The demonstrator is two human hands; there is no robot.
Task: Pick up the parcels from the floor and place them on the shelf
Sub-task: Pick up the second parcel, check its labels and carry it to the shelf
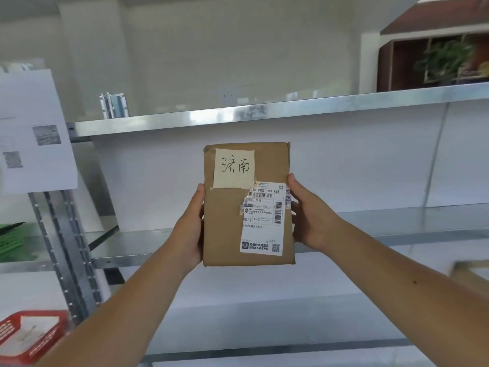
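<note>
Both bare forearms run in from the bottom edge, which cuts them off before the elbows, toward a flat rectangular parcel wrapped in brown paper (247, 205), held upright in the air in front of the grey metal shelving unit (370, 221). The left hand (189, 229) presses against the parcel's left edge and the right hand (308, 215) against its right edge, so the parcel is clamped between them. Only the thumbs show at the front; the fingers of both hands are hidden behind the parcel, so how far they curl cannot be told.

On the parcel's face, a cream paper note with handwritten characters (234, 168) sits at the upper left, and a white printed shipping label with barcodes (264, 218) covers the right side, its small print mostly too fine to read.

Low and to the left of the parcel, a red plastic mesh basket holding white paper (31, 337) is cut by the frame edge. Low and to the right, a blurred brown box (469, 276) is only partly in view. Left of the parcel hangs a white printed sheet with blurred code squares (34, 133) on the shelving post, with something green (10, 239) below it, too clipped to identify.

Above and behind the parcel, a small pale ridged metal piece (114, 105) stands on the upper shelf. Far up to the right is a dark wooden cabinet with a green plant (444, 59), out of focus.
</note>
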